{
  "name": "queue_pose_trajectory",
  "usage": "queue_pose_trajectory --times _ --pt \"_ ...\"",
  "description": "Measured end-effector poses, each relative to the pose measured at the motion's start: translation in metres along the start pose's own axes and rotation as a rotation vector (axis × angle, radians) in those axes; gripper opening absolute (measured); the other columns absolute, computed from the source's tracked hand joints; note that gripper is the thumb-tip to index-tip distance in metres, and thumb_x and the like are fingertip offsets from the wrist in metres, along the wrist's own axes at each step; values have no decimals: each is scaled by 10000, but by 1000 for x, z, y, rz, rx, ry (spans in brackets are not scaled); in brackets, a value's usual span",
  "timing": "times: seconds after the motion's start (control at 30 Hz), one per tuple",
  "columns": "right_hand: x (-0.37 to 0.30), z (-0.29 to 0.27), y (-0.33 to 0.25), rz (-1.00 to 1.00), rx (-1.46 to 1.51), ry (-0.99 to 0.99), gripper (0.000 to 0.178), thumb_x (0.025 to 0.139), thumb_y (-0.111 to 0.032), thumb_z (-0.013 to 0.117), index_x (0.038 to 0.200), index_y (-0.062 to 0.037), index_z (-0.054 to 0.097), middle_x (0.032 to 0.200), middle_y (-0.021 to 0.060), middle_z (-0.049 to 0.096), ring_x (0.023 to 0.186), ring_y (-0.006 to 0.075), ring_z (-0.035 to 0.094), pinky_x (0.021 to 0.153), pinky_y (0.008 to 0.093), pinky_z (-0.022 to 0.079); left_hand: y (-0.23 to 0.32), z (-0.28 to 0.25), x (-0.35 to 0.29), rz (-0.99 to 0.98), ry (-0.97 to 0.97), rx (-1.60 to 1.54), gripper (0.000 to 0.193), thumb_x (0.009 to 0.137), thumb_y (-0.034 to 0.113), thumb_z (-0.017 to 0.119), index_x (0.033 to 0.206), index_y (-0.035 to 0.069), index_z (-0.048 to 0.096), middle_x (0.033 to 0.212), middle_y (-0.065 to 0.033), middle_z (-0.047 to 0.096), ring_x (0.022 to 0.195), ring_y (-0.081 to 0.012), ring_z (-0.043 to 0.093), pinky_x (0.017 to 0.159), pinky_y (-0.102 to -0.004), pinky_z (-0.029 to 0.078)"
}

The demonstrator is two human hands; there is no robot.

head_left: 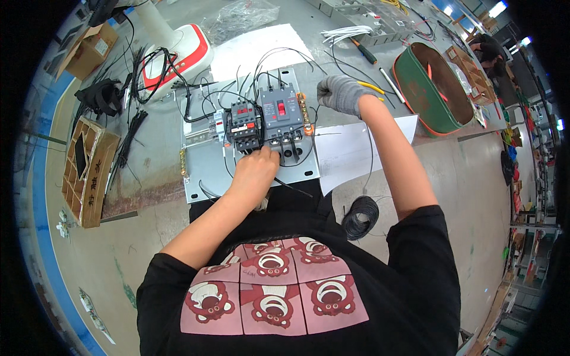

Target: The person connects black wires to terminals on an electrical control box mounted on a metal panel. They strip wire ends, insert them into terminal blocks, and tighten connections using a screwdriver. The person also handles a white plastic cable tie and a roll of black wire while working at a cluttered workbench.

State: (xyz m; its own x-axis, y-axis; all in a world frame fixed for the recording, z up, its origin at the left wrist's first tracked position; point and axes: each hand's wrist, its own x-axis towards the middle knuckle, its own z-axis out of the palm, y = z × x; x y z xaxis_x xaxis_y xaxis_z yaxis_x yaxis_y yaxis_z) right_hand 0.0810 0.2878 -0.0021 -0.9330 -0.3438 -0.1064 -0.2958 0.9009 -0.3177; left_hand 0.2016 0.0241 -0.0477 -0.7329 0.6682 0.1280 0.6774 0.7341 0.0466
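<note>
Head view: grey mounting plate [208, 173] sits on the tabletop [151, 157], center of frame, slightly up and left, carrying a large grey breaker [278, 113] with a red switch, a dark contactor block [243, 127] just left of it, a small white-blue module [219, 124] and a copper terminal strip [305, 111] along the right side. Black wires loop over the devices. Left hand [256, 172], bare, at frame center, fingertips at the lower edge of the contactor block; grip partly hidden, cannot tell if clamped on a wire. Right hand [341, 95], grey glove, upper center-right, off the plate near the copper strip; grip curled together, cannot tell if anything is inside. White paper [350, 157] lies under the right forearm, wire coil [360, 218] below it. Upper right: screwdriver [363, 52], green tub [408, 86]. Left edge: wooden compartment box [92, 185]. Upper left: white-red machine base [197, 53], cardboard box [92, 50].
</note>
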Motion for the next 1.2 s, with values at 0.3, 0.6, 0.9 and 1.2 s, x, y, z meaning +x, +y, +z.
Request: queue_pose_trajectory --times 0.3,0.6,0.9,1.2 --pt "-16 7 25 195 46 -37 173 731 -208 679 826 -64 680 825 150 674 773 308 645 729 378 506 -1 0 -5 16 63 34 154 653 41 631 787 54 556 805 -72 572 735 -199 647 613 -303 537" --pt "-56 13 34 123 276 186 191 771 -162 731 828 -6 637 722 112 638 663 201 600 667 315 499 -3 2 -1 18 46 -6 154 667 35 612 809 40 550 821 -82 558 745 -227 637 629 -323 531" --pt "-37 5 -27 -71 42 280 182 808 -183 682 883 -24 632 815 152 655 738 286 640 696 352 515 -1 -7 4 71 16 40 189 639 30 632 795 50 528 795 -79 546 720 -213 634 617 -318 526" --pt "-62 29 -25 -136 75 40 205 835 -231 647 933 -51 649 799 146 656 763 326 640 716 393 513 2 -5 6 36 -11 17 241 601 12 646 804 33 519 805 -93 539 729 -236 631 645 -327 526"
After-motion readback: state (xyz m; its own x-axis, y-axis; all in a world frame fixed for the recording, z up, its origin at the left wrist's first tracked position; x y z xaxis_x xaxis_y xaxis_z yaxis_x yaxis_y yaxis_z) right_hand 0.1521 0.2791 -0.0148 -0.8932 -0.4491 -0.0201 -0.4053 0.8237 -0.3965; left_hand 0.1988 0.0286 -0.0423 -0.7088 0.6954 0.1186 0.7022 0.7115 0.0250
